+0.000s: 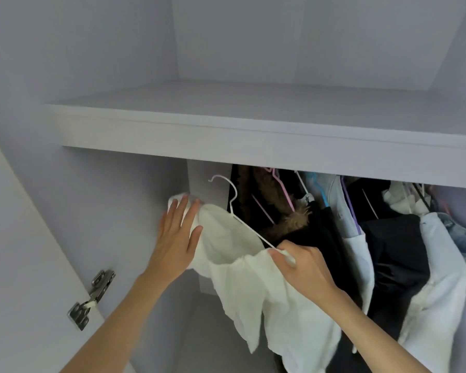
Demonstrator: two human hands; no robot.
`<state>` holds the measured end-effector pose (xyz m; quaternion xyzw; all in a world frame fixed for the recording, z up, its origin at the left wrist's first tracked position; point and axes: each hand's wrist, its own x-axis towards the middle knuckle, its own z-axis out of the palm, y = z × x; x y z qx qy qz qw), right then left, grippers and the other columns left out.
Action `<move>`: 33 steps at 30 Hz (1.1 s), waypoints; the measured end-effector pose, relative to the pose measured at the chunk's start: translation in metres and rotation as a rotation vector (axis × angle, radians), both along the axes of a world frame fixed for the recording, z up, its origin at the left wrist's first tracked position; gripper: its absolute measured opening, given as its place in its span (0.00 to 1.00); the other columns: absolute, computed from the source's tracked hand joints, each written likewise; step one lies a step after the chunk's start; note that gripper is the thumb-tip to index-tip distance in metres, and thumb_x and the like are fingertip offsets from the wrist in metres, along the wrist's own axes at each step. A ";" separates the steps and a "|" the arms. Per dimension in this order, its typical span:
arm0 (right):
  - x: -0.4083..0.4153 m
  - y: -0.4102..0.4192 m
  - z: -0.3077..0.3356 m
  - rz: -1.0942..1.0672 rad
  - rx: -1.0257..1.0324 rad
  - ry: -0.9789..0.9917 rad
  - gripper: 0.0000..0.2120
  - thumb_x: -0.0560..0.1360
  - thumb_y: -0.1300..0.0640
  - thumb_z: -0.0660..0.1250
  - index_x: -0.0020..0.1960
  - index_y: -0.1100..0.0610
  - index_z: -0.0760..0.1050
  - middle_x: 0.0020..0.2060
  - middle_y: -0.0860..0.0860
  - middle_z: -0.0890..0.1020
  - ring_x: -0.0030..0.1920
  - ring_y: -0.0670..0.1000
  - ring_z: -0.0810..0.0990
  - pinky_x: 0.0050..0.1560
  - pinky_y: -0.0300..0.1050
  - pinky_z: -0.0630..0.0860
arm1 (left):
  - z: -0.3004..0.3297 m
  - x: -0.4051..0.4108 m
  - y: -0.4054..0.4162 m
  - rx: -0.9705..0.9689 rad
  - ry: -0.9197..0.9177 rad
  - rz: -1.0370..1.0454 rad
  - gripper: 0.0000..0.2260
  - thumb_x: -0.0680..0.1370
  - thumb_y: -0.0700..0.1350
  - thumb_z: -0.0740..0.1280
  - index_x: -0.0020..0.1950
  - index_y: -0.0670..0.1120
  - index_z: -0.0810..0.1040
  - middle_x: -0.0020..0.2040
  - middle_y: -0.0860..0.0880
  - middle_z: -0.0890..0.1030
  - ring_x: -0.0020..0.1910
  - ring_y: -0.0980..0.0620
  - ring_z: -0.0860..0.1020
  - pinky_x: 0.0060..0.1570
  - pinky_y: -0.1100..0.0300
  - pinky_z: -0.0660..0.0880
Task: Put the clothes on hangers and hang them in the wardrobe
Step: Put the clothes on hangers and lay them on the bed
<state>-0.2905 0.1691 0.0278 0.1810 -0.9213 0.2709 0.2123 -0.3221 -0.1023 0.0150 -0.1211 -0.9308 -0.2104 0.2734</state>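
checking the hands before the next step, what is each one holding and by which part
Right hand pinches the white hanger at its right end, with the cream garment. Left hand lies flat on the garment's left shoulder.

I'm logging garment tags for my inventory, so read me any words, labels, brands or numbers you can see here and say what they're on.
None can be read.
Small dark marks on a hanging white garment: too blurred to read.
White garment on the white hanger: no label showing.

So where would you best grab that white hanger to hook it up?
Probably by the bare neck of the hanger, just under the hook, coming from the front. Cloth covers much of its shoulders, and the hook must stay free. The right hand pinches its right end.
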 end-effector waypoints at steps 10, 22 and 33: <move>0.032 0.007 -0.046 0.085 0.091 0.131 0.17 0.72 0.46 0.59 0.31 0.54 0.76 0.24 0.45 0.75 0.26 0.44 0.74 0.25 0.38 0.68 | -0.053 0.124 -0.001 0.214 -0.057 0.111 0.07 0.78 0.54 0.52 0.48 0.56 0.68 0.39 0.59 0.75 0.41 0.53 0.72 0.38 0.63 0.65; 0.104 -0.046 -0.098 0.655 0.183 -0.173 0.22 0.73 0.37 0.56 0.42 0.55 0.75 0.37 0.46 0.77 0.39 0.51 0.77 0.40 0.40 0.65 | -0.093 0.362 0.035 0.367 -0.107 0.909 0.03 0.77 0.52 0.58 0.46 0.55 0.71 0.35 0.57 0.77 0.33 0.46 0.76 0.34 0.57 0.69; 0.294 -0.175 -0.094 1.282 0.079 0.058 0.15 0.70 0.43 0.59 0.34 0.53 0.71 0.27 0.46 0.73 0.30 0.50 0.71 0.37 0.42 0.62 | -0.088 0.625 0.093 0.537 -0.004 1.616 0.15 0.73 0.54 0.68 0.32 0.49 0.66 0.26 0.54 0.68 0.28 0.53 0.70 0.29 0.60 0.66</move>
